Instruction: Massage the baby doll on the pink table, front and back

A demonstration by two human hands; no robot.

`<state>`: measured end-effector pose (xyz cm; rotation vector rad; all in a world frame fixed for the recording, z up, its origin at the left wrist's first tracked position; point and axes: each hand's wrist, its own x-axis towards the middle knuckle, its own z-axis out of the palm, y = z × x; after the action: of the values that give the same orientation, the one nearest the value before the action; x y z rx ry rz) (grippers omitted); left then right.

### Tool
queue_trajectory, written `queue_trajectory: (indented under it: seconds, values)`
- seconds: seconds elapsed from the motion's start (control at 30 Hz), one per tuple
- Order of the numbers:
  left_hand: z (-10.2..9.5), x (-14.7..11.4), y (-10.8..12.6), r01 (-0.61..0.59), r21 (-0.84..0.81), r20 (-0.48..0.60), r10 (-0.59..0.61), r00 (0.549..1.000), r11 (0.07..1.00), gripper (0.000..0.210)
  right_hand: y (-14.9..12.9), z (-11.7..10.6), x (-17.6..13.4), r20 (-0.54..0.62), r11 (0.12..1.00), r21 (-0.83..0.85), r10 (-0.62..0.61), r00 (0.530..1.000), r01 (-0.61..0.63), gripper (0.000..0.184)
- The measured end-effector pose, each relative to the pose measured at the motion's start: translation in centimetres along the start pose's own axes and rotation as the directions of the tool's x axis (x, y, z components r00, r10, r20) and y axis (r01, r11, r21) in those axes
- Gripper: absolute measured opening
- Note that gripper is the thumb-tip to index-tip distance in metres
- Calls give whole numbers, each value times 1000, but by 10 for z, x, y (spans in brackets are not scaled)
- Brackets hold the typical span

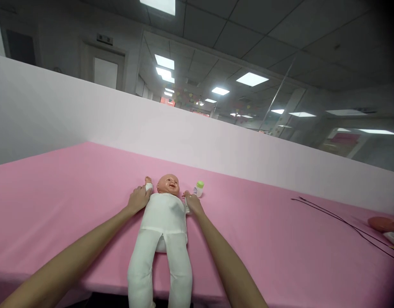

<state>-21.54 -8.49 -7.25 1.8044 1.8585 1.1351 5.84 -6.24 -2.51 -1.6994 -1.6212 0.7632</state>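
Observation:
A baby doll point(166, 218) in a white one-piece suit lies on its back on the pink table point(72, 192), head away from me, legs hanging over the near edge. My left hand point(138, 199) grips the doll's arm at its left side of the picture, near the small raised hand. My right hand point(193, 204) holds the doll's other arm at the sleeve. A small baby bottle point(198, 188) with a green cap stands just beyond my right hand.
A white partition wall point(216, 145) runs along the table's far edge. A thin black cable point(338, 218) crosses the right part of the table. An orange and white object point(387, 226) lies at the far right edge.

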Motion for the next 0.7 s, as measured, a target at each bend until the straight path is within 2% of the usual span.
queue_trajectory:
  seconds: [0.1, 0.17, 0.23, 0.3, 0.4, 0.43, 0.5, 0.57, 0.63, 0.67, 0.7]
  values:
    - [-6, 1, -3, -38, -41, 66, 40, 997, 998, 45, -2, -8, 11, 110, 998, -5, 63, 992, -63, 29]
    - [-14, 3, -6, -38, -229, 149, 74, 986, 973, 40, 1, -18, 10, 176, 996, 13, 89, 980, -93, 23]
    - [-25, 5, -9, 7, -483, 211, 109, 971, 875, 36, 10, -29, 2, 235, 994, 41, 91, 968, -103, 26]
    - [-38, 8, -11, 35, -653, 227, 151, 962, 757, 37, 22, -39, -11, 317, 984, 161, 16, 948, -70, 32]
    - [-55, 10, -12, 8, -730, 236, 240, 942, 684, 29, 42, -48, -30, 343, 897, 442, -184, 921, 15, 42]
    - [-59, 9, -13, 1, -733, 256, 275, 927, 680, 25, 47, -49, -34, 322, 866, 498, -240, 916, 51, 43]
    - [-64, 7, -14, -2, -717, 328, 339, 882, 697, 14, 55, -50, -40, 292, 849, 509, -324, 900, 141, 35]
    - [-68, 3, -15, -12, -675, 436, 411, 801, 738, 4, 59, -48, -43, 327, 855, 469, -401, 856, 222, 20]
    - [-71, 0, -16, -50, -621, 522, 461, 717, 782, 14, 61, -46, -44, 379, 857, 441, -448, 809, 268, 9]
    - [-72, -2, -15, -70, -601, 546, 473, 691, 796, 17, 61, -45, -45, 392, 856, 434, -461, 796, 282, 7]
    - [-73, -3, -15, -80, -587, 552, 471, 688, 806, 17, 61, -44, -46, 392, 853, 433, -470, 791, 293, 8]
